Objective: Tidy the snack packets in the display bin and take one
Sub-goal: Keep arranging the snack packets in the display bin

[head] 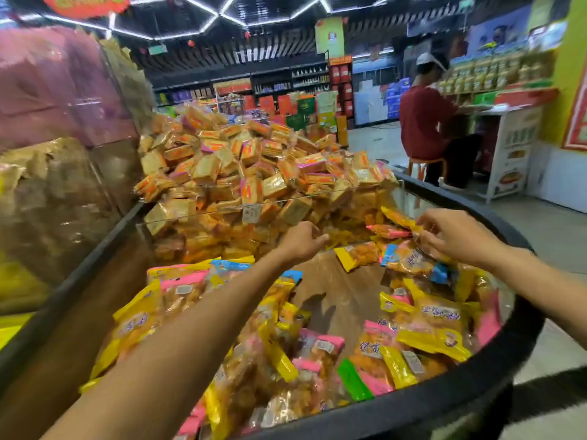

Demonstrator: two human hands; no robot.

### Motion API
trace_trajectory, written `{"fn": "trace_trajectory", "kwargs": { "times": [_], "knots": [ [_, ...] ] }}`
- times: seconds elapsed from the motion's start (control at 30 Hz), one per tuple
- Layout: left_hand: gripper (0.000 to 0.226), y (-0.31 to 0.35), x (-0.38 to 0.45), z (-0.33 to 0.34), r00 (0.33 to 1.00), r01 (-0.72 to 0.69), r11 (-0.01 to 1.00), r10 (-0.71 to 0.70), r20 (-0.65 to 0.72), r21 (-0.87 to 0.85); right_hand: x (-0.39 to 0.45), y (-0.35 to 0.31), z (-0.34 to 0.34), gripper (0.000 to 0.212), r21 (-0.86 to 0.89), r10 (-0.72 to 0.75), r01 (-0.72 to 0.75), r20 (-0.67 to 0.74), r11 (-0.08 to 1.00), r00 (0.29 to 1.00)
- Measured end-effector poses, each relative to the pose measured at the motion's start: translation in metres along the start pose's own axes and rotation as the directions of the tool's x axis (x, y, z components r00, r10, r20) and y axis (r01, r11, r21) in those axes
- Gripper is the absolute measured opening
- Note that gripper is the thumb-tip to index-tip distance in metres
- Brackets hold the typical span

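Both hands work the far edge of the black-rimmed display bin [444, 404]; right hand [457, 236] pinches a yellow-orange crinkly snack packet [398, 217]; left hand [301, 241] curled, grip unclear; tidying looks unfinished.

Black-rimmed display bin [495, 404], wood-grain floor, snack packets [422, 325] heaped inside

head | 1 view | faces forward-down | close over display bin [413, 404]
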State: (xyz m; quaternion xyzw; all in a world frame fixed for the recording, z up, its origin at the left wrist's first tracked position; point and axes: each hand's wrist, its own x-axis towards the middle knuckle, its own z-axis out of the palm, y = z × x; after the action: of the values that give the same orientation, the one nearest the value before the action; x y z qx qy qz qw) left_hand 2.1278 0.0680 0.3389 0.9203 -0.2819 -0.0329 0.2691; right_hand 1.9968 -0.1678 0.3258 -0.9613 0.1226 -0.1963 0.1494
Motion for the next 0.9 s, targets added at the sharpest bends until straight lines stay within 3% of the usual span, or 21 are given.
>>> {"fn": "trace_trajectory", "kwargs": {
  "times": [0.1,0.2,0.33,0.37,0.47,0.6,0.9],
  "knots": [
    [0.045,0.031,0.031,0.064,0.991,0.038,0.999,-0.034,0.128,-0.027,0.007,0.016,0.003,0.011,-0.004,0.003,-0.003,-0.035,1.0,0.999],
    [0.054,0.04,0.057,0.12,0.968,0.123,0.968,-0.068,0.241,-0.22,0.013,0.019,0.005,0.003,-0.007,-0.009,0.008,-0.039,1.0,0.999],
    [0.023,0.053,0.077,0.16,0.943,0.245,0.866,-0.109,0.313,-0.436,0.014,0.022,0.004,0.006,0.012,-0.028,0.028,-0.041,1.0,0.999],
    [0.026,0.057,0.079,0.165,0.938,0.273,0.839,-0.125,0.322,-0.47,0.014,0.023,0.003,0.007,0.025,-0.028,0.029,-0.039,0.999,0.999],
    [0.054,0.061,0.085,0.176,0.954,0.272,0.789,-0.146,0.261,-0.551,0.014,0.025,0.004,0.008,0.035,-0.036,0.037,-0.049,0.999,0.998],
    [0.028,0.068,0.078,0.169,0.97,0.241,0.735,-0.165,0.178,-0.633,0.013,0.026,0.005,0.011,0.034,-0.012,0.014,-0.049,0.999,0.999],
    [0.039,0.059,0.042,0.099,0.986,0.086,0.72,-0.161,-0.046,-0.689,0.003,0.023,0.005,0.006,0.026,0.08,-0.079,-0.04,0.997,0.996]
  ]
}}
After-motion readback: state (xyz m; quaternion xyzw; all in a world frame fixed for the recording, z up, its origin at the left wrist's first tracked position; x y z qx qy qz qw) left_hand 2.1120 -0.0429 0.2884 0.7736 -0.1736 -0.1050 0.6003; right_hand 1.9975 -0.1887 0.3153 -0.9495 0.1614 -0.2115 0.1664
